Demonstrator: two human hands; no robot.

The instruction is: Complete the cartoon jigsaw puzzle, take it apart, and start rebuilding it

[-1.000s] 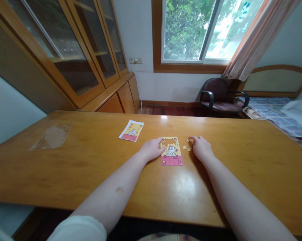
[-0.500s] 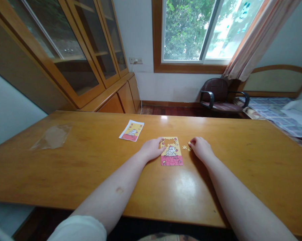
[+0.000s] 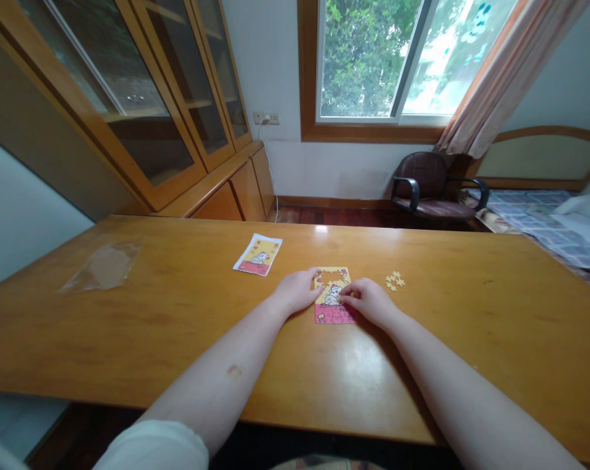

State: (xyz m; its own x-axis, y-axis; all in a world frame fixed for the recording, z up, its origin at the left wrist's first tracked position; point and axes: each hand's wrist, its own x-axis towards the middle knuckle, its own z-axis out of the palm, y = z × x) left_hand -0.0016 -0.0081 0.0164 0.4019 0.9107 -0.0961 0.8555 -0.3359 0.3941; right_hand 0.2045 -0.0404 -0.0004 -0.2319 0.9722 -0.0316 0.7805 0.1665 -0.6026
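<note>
A jigsaw puzzle (image 3: 334, 314) lies flat on the table before me, yellow above and pink below, with a white cartoon animal. A gap in its upper part shows the table through it. My left hand (image 3: 299, 290) rests at the puzzle's left edge, thumb and fingers apart and touching it. Over the puzzle's right half is my right hand (image 3: 368, 301), thumb and forefinger pinched on a small puzzle piece (image 3: 341, 297), mostly hidden by the fingertips. Several loose yellow pieces (image 3: 395, 281) lie to the right of that hand.
A picture card (image 3: 258, 255) with the same design lies behind my left hand. A clear plastic bag (image 3: 103, 266) is at the table's left. Beyond the wooden table (image 3: 187, 346) stand a glass-fronted cabinet (image 3: 177, 98), an armchair (image 3: 425, 186) and a bed (image 3: 544, 209).
My right hand has moved left from the loose pieces to over the puzzle. Those pieces now lie farther right. My left hand stays at the puzzle's edge.
</note>
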